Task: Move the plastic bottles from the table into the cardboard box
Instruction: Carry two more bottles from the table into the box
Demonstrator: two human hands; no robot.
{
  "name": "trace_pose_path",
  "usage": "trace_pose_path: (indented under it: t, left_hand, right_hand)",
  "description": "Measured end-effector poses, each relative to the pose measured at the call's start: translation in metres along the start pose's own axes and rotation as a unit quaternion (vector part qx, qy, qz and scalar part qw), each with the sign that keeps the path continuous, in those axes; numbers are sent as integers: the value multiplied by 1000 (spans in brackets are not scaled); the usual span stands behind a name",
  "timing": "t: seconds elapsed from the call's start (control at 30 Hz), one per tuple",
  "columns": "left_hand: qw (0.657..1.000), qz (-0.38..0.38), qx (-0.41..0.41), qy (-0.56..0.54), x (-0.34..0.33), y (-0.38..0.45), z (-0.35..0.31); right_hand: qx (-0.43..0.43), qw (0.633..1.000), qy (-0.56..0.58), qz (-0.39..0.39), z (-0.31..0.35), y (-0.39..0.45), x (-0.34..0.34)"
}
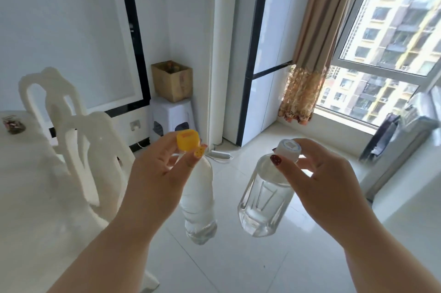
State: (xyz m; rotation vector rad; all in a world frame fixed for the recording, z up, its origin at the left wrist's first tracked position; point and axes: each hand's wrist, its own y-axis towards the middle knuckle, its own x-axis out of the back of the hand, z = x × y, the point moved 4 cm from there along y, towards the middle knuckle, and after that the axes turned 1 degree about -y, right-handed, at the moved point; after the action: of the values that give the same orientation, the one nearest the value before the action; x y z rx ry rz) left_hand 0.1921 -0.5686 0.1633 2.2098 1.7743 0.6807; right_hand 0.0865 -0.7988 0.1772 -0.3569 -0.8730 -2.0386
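Note:
My left hand (155, 173) pinches the yellow cap of a clear plastic bottle (198, 207), which hangs down over the floor. My right hand (319, 183) grips the white cap of a second clear bottle (262, 199), wider and faceted, also hanging. The cardboard box (172, 81) stands open on a white stool (170, 115) by the far wall, well beyond both hands. Bottle tops show inside the box. The white table (31, 197) lies at the left.
Two white chairs (78, 140) stand along the table's right side. A small jar (13, 124) sits on the table's far left. A power strip and cable (218, 155) lie on the tiled floor. A window with a curtain (307, 59) is at the right.

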Motion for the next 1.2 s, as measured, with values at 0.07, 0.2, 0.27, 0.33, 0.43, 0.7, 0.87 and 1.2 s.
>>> trace_pose_path:
  t: [0.07, 0.2, 0.27, 0.33, 0.43, 0.7, 0.87, 1.2]
  left_hand:
    - [1000, 5, -4, 14, -23, 24, 5]
    - [1000, 10, -3, 19, -55, 78, 34]
    - [1000, 1, -6, 17, -65, 111, 53]
    - [1000, -11, -6, 9, -74, 149, 75]
    - [1000, -12, -9, 10, -84, 215, 107]
    - [999, -23, -2, 43, -93, 394, 176]
    - [997, -41, 2, 64, -95, 494, 231]
    - [985, -108, 10, 134, -103, 717, 350]
  right_hand:
    - [3, 1000, -14, -1, -16, 26, 5]
    - [8, 999, -32, 6, -48, 88, -5]
    - [19, 999, -32, 13, -62, 125, -19]
    - [31, 999, -36, 18, -76, 167, -35]
    - [41, 998, -40, 22, -93, 238, -64]
    - [67, 997, -20, 31, -128, 432, -137]
    - [65, 996, -16, 53, -163, 539, -198]
    - [100, 985, 50, 132, -228, 798, -340]
